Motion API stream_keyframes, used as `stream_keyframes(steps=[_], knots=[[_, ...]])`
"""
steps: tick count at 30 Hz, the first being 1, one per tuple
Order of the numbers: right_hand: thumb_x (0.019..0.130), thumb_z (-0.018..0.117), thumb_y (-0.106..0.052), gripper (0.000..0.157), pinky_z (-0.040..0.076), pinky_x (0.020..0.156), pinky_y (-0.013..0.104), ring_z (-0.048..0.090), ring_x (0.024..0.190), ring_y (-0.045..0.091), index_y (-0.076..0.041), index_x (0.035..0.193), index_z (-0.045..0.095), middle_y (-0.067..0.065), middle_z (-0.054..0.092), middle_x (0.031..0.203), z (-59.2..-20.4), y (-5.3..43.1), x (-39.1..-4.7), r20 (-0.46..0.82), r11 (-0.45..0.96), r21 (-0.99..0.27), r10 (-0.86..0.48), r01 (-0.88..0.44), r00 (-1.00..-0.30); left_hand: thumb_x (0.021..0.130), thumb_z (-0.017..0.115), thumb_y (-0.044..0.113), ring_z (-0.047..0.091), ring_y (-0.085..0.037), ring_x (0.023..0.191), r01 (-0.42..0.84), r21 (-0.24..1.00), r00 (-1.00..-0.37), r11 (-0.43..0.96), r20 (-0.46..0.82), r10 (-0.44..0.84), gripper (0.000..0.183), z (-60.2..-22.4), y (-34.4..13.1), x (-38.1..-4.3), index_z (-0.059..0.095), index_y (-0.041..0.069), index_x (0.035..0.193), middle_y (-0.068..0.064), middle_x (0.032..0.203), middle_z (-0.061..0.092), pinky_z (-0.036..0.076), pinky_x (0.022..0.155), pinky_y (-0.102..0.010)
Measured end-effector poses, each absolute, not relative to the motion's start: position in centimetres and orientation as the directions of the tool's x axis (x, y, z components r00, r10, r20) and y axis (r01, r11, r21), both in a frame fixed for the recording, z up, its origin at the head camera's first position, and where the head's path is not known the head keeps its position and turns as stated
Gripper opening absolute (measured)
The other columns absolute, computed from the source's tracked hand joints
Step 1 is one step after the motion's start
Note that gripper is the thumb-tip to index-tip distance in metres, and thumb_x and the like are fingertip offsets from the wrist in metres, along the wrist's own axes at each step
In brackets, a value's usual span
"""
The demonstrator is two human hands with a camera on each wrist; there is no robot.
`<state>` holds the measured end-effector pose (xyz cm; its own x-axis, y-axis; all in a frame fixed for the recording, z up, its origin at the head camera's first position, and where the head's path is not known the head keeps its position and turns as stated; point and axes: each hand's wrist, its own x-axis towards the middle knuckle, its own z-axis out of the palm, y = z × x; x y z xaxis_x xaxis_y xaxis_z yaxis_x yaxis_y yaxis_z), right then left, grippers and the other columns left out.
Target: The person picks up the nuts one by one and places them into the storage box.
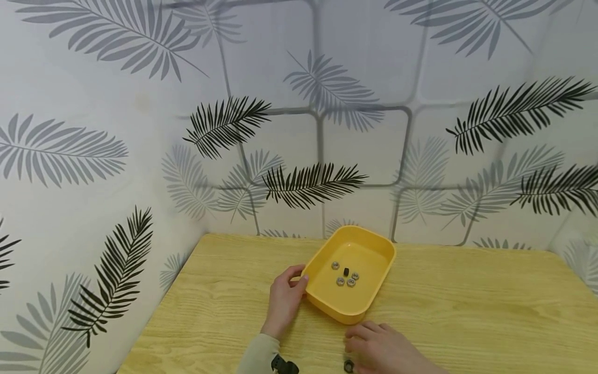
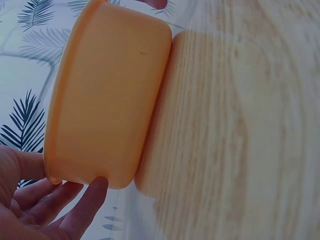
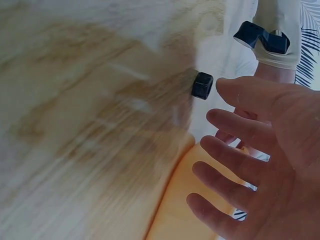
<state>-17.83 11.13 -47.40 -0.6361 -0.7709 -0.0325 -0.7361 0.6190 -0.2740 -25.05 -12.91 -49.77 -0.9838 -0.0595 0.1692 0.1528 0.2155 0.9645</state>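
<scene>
A yellow plastic tray [image 1: 371, 257] stands on the table with several silver nuts [image 1: 351, 282] and one small black nut [image 1: 346, 271] inside. My left hand [image 1: 286, 298] grips its left edge, thumb at the rim and fingers [image 2: 92, 205] against the outer wall. In front of the tray, a loose black hex nut [image 1: 348, 366] lies on the tabletop. Beside that nut is my right hand [image 1: 383, 345], palm down. From the right wrist, the fingers [image 3: 235, 157] look spread and the black nut sits just off the thumb tip, apart from it.
The light wooden table [image 1: 467, 296] stretches to both sides of the tray. Behind it rises a wall [image 1: 289, 145] patterned with leaves. A black band [image 1: 284, 365] is worn on the left wrist over a pale sleeve [image 1: 259, 354].
</scene>
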Motion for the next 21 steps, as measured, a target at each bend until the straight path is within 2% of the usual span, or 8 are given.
stream_keyframes(steps=[4,7,11,21], knots=[[0.091,0.066,-0.042,0.015,0.05,0.084,0.046,0.054,0.108,0.014,-0.033,0.103,0.069,-0.012,0.059,0.12,-47.7,11.1,-17.9,-0.043,0.622,-0.295,-0.767,-0.725,-0.641,0.098,0.061,0.014,0.066,-0.03,0.096,0.159,0.963,-0.982,0.217,0.176,-0.061,0.03,-49.8,-12.9,-25.1,0.064,0.004,0.126,-0.014,0.122,0.063,0.059,0.073,-0.035],[0.09,0.066,-0.047,0.016,0.05,0.086,0.047,0.054,0.109,0.013,-0.035,0.1,0.069,-0.012,0.058,0.12,-47.9,11.1,-17.9,-0.06,0.63,-0.319,-0.759,-0.708,-0.649,0.098,0.061,0.015,0.066,-0.03,0.096,0.164,0.962,-0.982,0.217,0.18,-0.06,0.03,-49.8,-12.9,-25.2,0.064,0.004,0.126,-0.014,0.122,0.063,0.058,0.073,-0.034],[0.089,0.065,-0.052,0.023,0.049,0.088,0.048,0.053,0.111,0.014,-0.034,0.102,0.07,-0.013,0.058,0.122,-48.2,11.1,-17.8,-0.089,0.648,-0.343,-0.743,-0.68,-0.663,0.099,0.061,0.015,0.066,-0.031,0.097,0.165,0.961,-0.982,0.221,0.182,-0.06,0.031,-49.9,-13.0,-25.1,0.064,0.004,0.127,-0.014,0.122,0.063,0.058,0.073,-0.033],[0.089,0.067,-0.048,0.021,0.049,0.086,0.046,0.054,0.11,0.013,-0.033,0.103,0.071,-0.012,0.059,0.12,-48.7,11.0,-17.7,-0.078,0.657,-0.334,-0.733,-0.675,-0.675,0.098,0.061,0.014,0.066,-0.032,0.098,0.157,0.966,-0.983,0.206,0.172,-0.058,0.031,-49.9,-12.9,-25.0,0.063,0.003,0.128,-0.016,0.122,0.062,0.059,0.075,-0.037]])
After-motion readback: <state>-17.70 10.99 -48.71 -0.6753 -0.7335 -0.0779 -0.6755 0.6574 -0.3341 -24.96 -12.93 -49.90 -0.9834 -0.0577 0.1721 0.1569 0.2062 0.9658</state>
